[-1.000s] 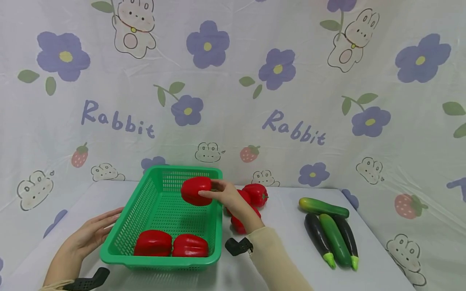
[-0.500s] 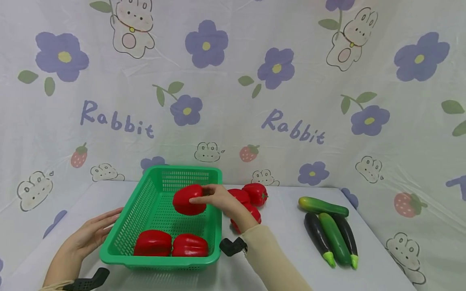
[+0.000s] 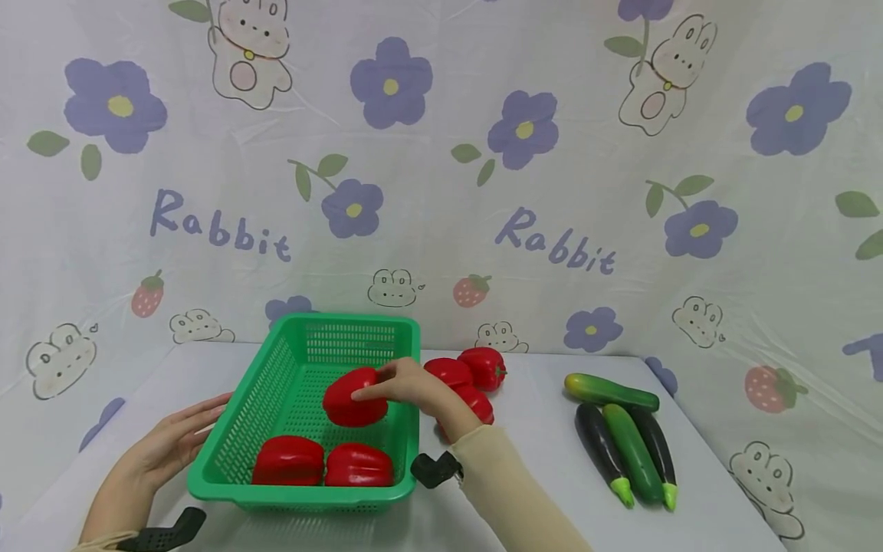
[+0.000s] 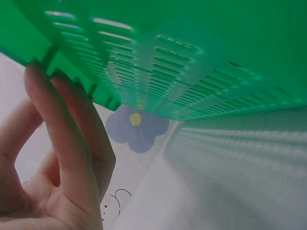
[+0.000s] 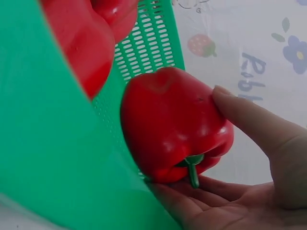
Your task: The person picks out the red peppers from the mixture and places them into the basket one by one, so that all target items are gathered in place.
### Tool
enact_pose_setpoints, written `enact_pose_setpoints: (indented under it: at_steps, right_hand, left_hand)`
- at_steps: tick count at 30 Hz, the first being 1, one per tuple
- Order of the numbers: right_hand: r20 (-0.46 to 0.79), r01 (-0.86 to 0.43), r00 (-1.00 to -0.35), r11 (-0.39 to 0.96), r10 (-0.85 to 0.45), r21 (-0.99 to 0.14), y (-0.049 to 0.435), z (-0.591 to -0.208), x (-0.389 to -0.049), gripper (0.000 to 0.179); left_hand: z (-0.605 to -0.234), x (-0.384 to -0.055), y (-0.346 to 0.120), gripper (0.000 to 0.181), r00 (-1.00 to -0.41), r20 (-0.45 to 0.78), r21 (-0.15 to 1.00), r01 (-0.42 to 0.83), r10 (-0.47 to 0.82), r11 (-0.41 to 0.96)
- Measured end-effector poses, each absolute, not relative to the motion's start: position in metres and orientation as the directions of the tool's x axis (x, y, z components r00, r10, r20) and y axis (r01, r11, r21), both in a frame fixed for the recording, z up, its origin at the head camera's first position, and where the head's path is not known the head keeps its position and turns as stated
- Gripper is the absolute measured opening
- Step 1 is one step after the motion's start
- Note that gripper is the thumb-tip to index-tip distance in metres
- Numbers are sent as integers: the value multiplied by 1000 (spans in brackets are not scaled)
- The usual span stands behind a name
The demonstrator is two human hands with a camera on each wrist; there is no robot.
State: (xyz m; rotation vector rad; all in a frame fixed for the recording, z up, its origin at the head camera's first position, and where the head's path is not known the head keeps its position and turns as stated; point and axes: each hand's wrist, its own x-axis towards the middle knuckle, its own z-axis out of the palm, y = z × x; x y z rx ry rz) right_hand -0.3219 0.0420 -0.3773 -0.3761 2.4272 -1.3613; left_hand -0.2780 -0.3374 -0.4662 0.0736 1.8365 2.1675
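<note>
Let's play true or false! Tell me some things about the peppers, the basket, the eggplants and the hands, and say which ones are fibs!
1. The right hand holds a red bell pepper. True.
2. Two other red bell peppers lie at the near end of the green basket. True.
3. The eggplants are inside the basket. False: they lie on the white table, to the right of the basket.
4. The left hand holds an eggplant. False: it is beside the basket and holds no vegetable.
5. The eggplants have bright green ends. True.
6. All the bell peppers are yellow. False: they are red.
</note>
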Motion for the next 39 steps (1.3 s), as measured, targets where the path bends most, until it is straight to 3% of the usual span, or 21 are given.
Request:
enact_pose_setpoints:
  at_steps: [20,26,32,39]
  right_hand:
    - [-193,-121,-886,613,-421,-781,33,-375,-314,37]
    - [-207,-120,-884,631,-420,-767,32,-376,-313,41]
    - [-222,-147,-878,680,-424,-718,28,-375,-312,56]
    - [-212,-172,-871,680,-442,-713,27,-375,-312,30]
  left_hand:
    - [-466,-277,-338,33,-950,-138,977,-177,279,-120]
    - [-467,-277,-338,33,-948,-139,977,-179,285,-119]
    - [-467,-277,-338,33,-951,-143,977,-179,275,-113]
    - [-468,-278,-339,32,-953,-138,977,-176,271,-121]
